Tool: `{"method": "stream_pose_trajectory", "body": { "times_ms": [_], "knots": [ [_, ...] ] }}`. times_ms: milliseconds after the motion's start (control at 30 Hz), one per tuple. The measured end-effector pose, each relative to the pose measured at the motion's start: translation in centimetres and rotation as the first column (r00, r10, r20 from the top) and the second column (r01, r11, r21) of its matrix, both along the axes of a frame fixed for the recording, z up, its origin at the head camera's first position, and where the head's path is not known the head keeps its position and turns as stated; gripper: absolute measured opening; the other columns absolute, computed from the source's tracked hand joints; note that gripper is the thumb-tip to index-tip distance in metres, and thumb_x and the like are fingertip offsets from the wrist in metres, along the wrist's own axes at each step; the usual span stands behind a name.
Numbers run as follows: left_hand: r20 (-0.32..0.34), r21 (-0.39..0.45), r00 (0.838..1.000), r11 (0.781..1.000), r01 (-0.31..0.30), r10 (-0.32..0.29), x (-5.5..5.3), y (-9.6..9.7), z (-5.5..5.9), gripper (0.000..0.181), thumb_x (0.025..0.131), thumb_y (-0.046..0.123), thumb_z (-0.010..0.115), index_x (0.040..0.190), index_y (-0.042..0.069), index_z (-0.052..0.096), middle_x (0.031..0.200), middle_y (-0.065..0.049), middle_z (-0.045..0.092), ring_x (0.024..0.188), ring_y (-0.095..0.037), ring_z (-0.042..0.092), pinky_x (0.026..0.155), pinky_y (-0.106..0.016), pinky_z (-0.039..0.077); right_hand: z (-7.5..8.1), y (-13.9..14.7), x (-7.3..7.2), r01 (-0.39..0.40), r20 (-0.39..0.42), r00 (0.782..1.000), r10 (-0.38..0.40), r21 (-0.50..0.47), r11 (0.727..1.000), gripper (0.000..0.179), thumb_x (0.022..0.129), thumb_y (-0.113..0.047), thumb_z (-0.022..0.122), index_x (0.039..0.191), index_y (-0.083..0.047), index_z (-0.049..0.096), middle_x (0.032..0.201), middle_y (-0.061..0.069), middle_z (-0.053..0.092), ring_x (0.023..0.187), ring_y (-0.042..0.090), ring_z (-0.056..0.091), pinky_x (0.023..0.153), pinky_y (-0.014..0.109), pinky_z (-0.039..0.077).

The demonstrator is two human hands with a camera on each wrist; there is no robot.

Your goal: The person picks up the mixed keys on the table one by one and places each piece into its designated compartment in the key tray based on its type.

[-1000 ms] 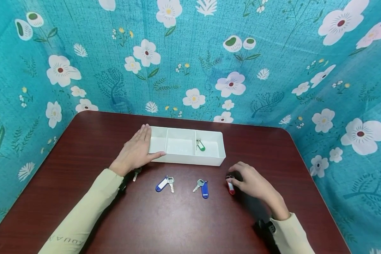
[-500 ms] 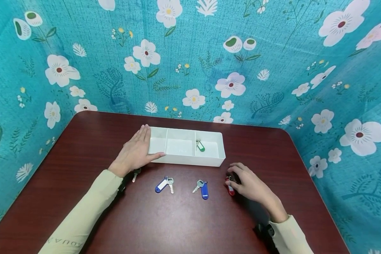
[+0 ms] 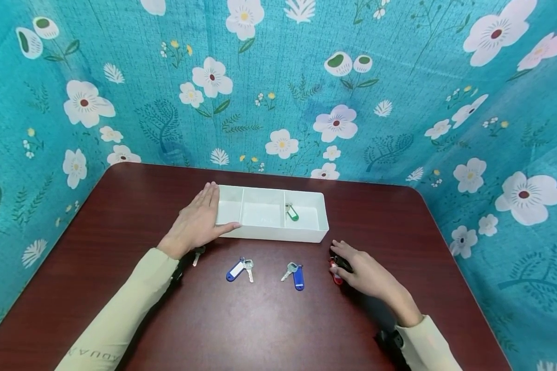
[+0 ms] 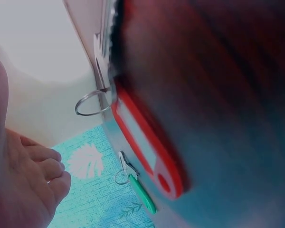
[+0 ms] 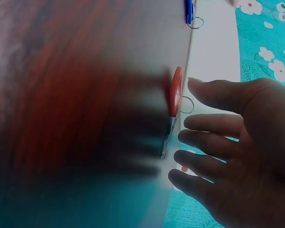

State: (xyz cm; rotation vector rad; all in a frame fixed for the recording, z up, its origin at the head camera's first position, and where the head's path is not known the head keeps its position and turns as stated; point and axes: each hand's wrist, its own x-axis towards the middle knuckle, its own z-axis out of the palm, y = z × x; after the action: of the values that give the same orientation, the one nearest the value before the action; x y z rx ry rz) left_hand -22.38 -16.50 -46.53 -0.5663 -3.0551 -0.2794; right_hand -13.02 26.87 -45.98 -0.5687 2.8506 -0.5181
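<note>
My left hand (image 3: 196, 221) lies flat along the left end of a white three-section box (image 3: 262, 233), thumb on its front rim. In the right section is a key with a green tag (image 3: 293, 212). My right hand (image 3: 369, 273) hovers over a key with a red tag (image 3: 336, 272), fingers spread and apart from it. The right wrist view shows thumb and fingers around the ring side of that red tag (image 5: 176, 92), its key (image 5: 167, 137) lying below. Another red-tagged key (image 4: 147, 140) and a green-tagged key (image 4: 141, 192) appear in the left wrist view.
Two keys with blue tags, one left (image 3: 236, 270) and one right (image 3: 298, 278), lie on the dark wooden table (image 3: 260, 330) before the box. A key (image 3: 198, 256) shows partly beside my left wrist. A floral blue curtain (image 3: 278, 103) stands behind the table.
My right hand has shifted slightly left and down over the red-tagged key, covering more of it, with its fingers straighter. The left hand keeps its place on the box.
</note>
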Motion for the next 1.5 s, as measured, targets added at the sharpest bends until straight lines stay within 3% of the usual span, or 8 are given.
{"method": "stream_pose_trajectory", "body": {
  "times_ms": [433,767,1033,1300,1400,1500],
  "knots": [
    [0.012,-0.012,1.0,1.0,0.003,-0.003,0.0,0.0,0.1,0.127,0.09,0.092,0.032,0.164,-0.008,0.013,0.175,-0.027,0.014,0.165,-0.042,0.014,0.133,-0.05,0.021,0.1,0.4,-0.8,-0.008,-0.031,1.0,0.007,-0.02,1.0,0.044,0.098,-0.022,0.074,0.137,-0.002,0.069,0.14,0.019,0.069,0.14,0.04,0.059,0.11,0.057,0.052],
    [-0.012,-0.025,1.0,1.0,0.007,-0.007,-0.1,0.0,0.2,0.124,0.092,0.09,0.036,0.164,-0.01,0.015,0.174,-0.028,0.016,0.164,-0.042,0.016,0.133,-0.051,0.022,0.3,0.3,-1.1,-0.001,-0.041,0.999,0.001,-0.007,1.0,0.04,0.098,-0.022,0.075,0.133,-0.002,0.072,0.135,0.019,0.072,0.136,0.039,0.063,0.106,0.055,0.055],
    [0.012,-0.027,1.0,1.0,0.004,-0.004,0.1,0.0,0.2,0.124,0.092,0.089,0.037,0.164,-0.009,0.013,0.174,-0.028,0.014,0.164,-0.043,0.014,0.134,-0.05,0.02,0.2,0.0,-0.9,-0.006,-0.045,0.999,0.006,-0.003,1.0,0.039,0.097,-0.02,0.076,0.131,-0.001,0.073,0.134,0.02,0.072,0.134,0.04,0.064,0.104,0.055,0.056],
    [0.014,-0.028,1.0,1.0,0.007,-0.006,0.2,0.0,0.4,0.124,0.092,0.089,0.036,0.164,-0.009,0.012,0.175,-0.028,0.013,0.165,-0.042,0.013,0.134,-0.049,0.02,-0.1,-0.3,-0.8,-0.026,-0.112,0.993,0.026,0.004,1.0,0.036,0.095,-0.017,0.078,0.127,-0.001,0.075,0.129,0.021,0.074,0.129,0.041,0.068,0.102,0.057,0.057],
    [0.017,-0.026,1.0,1.0,0.007,-0.006,0.0,0.1,0.5,0.124,0.092,0.089,0.037,0.164,-0.009,0.012,0.174,-0.028,0.013,0.165,-0.041,0.013,0.134,-0.049,0.019,-0.1,-0.2,-1.0,-0.025,-0.121,0.992,0.026,0.01,1.0,0.034,0.095,-0.016,0.077,0.125,-0.001,0.076,0.128,0.021,0.075,0.128,0.04,0.068,0.093,0.051,0.062],
    [0.02,-0.025,1.0,1.0,0.006,-0.006,0.1,0.1,0.4,0.125,0.092,0.089,0.037,0.164,-0.01,0.011,0.174,-0.028,0.013,0.165,-0.041,0.012,0.134,-0.049,0.019,-0.1,-0.2,-0.9,-0.009,-0.099,0.995,0.009,0.006,1.0,0.033,0.095,-0.015,0.077,0.125,-0.001,0.076,0.129,0.022,0.074,0.13,0.04,0.067,0.065,0.031,0.06]
  ]
}}
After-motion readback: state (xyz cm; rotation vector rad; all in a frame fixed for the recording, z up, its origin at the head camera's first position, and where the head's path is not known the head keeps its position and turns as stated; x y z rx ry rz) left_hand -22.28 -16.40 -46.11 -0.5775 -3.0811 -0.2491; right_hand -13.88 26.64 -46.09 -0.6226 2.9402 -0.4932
